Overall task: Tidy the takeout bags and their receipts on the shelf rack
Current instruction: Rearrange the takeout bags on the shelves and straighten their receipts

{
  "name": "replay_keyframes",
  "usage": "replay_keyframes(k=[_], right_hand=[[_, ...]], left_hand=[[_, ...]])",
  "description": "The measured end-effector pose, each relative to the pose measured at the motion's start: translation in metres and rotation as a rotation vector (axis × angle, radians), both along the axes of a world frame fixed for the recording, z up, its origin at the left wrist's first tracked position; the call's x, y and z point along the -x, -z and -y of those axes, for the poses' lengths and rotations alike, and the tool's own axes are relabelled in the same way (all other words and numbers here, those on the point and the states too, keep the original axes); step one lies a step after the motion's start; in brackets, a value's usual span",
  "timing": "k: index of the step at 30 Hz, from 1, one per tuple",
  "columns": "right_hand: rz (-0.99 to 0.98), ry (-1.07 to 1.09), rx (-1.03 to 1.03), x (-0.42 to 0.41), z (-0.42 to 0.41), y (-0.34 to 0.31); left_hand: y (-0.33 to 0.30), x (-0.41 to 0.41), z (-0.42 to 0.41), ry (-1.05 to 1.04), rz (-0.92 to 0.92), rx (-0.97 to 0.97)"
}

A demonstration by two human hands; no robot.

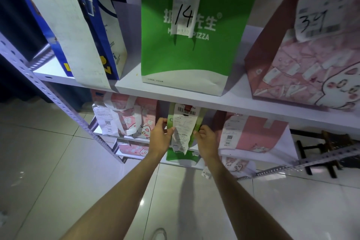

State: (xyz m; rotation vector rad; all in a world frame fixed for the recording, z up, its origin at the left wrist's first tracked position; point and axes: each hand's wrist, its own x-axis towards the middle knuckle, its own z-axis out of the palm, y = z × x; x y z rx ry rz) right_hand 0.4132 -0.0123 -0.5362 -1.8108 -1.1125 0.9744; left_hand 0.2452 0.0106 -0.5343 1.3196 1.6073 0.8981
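On the lower shelf stands a green takeout bag (pixel 182 157) with a long white receipt (pixel 183 132) hanging down its front. My left hand (pixel 160 136) grips the bag's left edge, thumb touching the receipt's left side. My right hand (pixel 206 140) holds the bag's right edge, fingers curled round it. The bag's top is hidden under the upper shelf board (pixel 175 93). On the upper shelf stand a blue bag (pixel 97 31), a green pizza bag (pixel 187 54) with a receipt marked 14 (pixel 185 2), and a pink rabbit bag (pixel 303 64) with its receipt (pixel 315 15).
Pink bags with receipts flank the green one on the lower shelf, at left (pixel 128 119) and right (pixel 253 134). More pink bags lie on the bottom level (pixel 134 149). Perforated metal rack posts (pixel 48 91) frame the shelves. A dark stool frame (pixel 319 152) stands right. Glossy tiled floor (pixel 78 191) lies below.
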Motion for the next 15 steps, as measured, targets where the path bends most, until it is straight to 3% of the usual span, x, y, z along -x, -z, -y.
replay_keyframes(k=[11,15], right_hand=[[-0.071,0.039,0.069,-0.03,0.07,-0.022],[-0.131,0.065,0.088,-0.042,0.099,-0.043]], left_hand=[[-0.012,0.005,0.064,0.017,0.026,0.249],[-0.019,0.0,0.082,0.086,0.015,0.231]])
